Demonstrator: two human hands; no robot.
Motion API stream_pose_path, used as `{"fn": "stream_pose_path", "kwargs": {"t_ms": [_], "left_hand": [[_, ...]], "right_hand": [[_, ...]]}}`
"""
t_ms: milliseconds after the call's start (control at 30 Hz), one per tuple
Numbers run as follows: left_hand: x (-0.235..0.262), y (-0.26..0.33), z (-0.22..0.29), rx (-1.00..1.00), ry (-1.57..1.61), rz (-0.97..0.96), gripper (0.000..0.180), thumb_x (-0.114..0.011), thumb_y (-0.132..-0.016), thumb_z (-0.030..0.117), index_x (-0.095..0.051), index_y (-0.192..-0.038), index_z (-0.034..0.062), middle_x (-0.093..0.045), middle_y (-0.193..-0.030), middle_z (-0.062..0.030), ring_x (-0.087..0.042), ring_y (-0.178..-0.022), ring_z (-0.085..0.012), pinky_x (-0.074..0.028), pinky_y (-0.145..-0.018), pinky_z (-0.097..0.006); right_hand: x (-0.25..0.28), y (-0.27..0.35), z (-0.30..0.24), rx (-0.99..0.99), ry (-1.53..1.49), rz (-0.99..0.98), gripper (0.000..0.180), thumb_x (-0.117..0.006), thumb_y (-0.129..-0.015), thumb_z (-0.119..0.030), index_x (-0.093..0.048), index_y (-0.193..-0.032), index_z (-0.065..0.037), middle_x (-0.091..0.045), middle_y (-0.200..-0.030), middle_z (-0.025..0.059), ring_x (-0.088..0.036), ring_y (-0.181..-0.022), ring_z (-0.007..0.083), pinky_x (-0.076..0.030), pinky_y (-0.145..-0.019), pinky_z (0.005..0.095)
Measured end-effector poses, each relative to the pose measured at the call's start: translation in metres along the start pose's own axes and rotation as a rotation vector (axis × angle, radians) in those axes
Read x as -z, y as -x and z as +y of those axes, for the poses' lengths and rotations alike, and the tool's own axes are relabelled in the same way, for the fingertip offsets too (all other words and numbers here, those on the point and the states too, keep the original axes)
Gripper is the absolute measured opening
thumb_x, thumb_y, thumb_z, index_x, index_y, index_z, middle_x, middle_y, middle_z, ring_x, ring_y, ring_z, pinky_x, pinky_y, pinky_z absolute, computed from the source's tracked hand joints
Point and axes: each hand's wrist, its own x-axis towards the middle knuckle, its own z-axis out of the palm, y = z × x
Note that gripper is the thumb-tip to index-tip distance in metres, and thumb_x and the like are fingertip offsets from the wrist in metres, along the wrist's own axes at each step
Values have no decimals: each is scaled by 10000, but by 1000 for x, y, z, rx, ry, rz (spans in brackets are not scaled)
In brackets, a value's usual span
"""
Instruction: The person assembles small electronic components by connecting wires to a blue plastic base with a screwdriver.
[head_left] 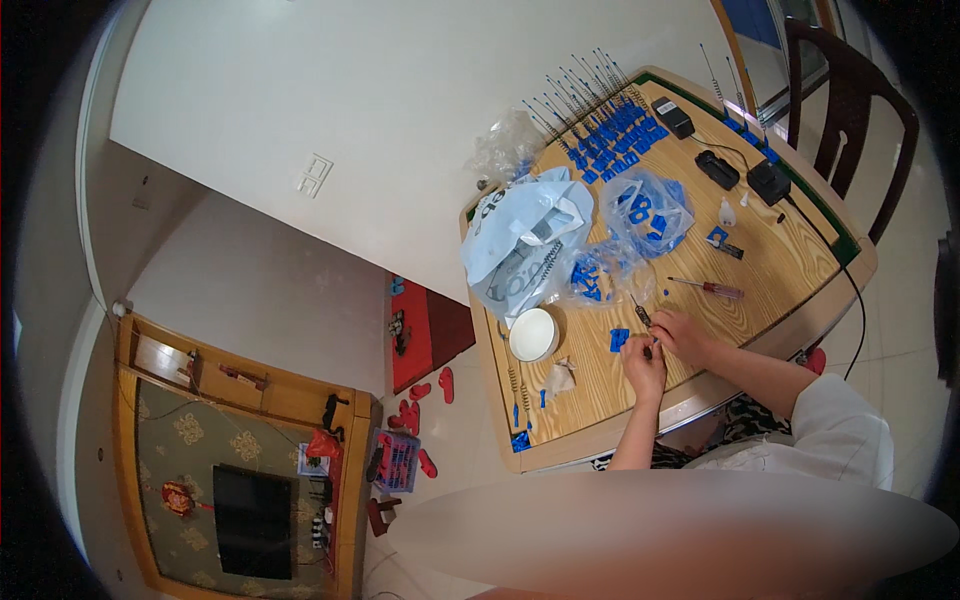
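Observation:
My left hand and my right hand meet close together over the near edge of the table, fingers closed. A slim dark coil-like piece with a thin tip sticks out beyond my right fingers. Something small and dark shows at my left fingertips, too small to name. Just left of the hands lies a blue plastic piece. Beyond them is a screwdriver with a reddish clear handle. Clear bags of blue parts lie farther off.
A white bowl and a light-blue plastic bag are on the left. Rows of blue pieces with upright springs fill the far side. A black adapter trails a cable over the right edge. A dark chair stands beyond.

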Motion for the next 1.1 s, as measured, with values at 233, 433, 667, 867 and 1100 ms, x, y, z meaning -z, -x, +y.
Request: {"fn": "stream_pose_path", "kwargs": {"t_ms": [233,433,667,867,1100], "left_hand": [[-1,1,-3,19,8,1,128,-669,-725,55,-544,-744,35,-548,-810,-114,-504,-795,-307,-402,-715,-380],[0,-1,4,0,-1,2,126,-669,-724,54,-547,-744,36,-545,-802,-114,-499,-776,-298,-400,-703,-373],[1,-1,3,-2,5,8,133,-670,-720,42,-540,-745,36,-536,-791,-111,-493,-765,-298,-397,-696,-375],[1,-1,4,2,-14,16,157,-674,-683,-1,-531,-735,36,-546,-785,-113,-512,-777,-302,-406,-711,-379],[1,0,4,20,-7,6,153,-678,-686,0,-536,-729,38,-549,-786,-114,-512,-774,-301,-408,-703,-377]], "right_hand": [[0,0,0,-11,-13,-5,83,-552,-807,-63,-497,-844,-13,-512,-769,159,-530,-724,353,-411,-609,414],[-2,1,5,3,-10,8,79,-554,-803,-61,-504,-843,-15,-512,-766,160,-531,-721,355,-411,-602,414],[2,-1,-2,0,-3,-2,83,-558,-798,-68,-513,-845,-17,-512,-758,158,-533,-716,354,-417,-599,411],[1,0,-1,8,1,10,86,-561,-794,-65,-520,-853,-18,-514,-757,155,-534,-714,351,-418,-595,406],[1,0,1,25,19,-1,86,-564,-797,-55,-522,-863,-19,-519,-772,152,-539,-719,347,-423,-598,405]]}}
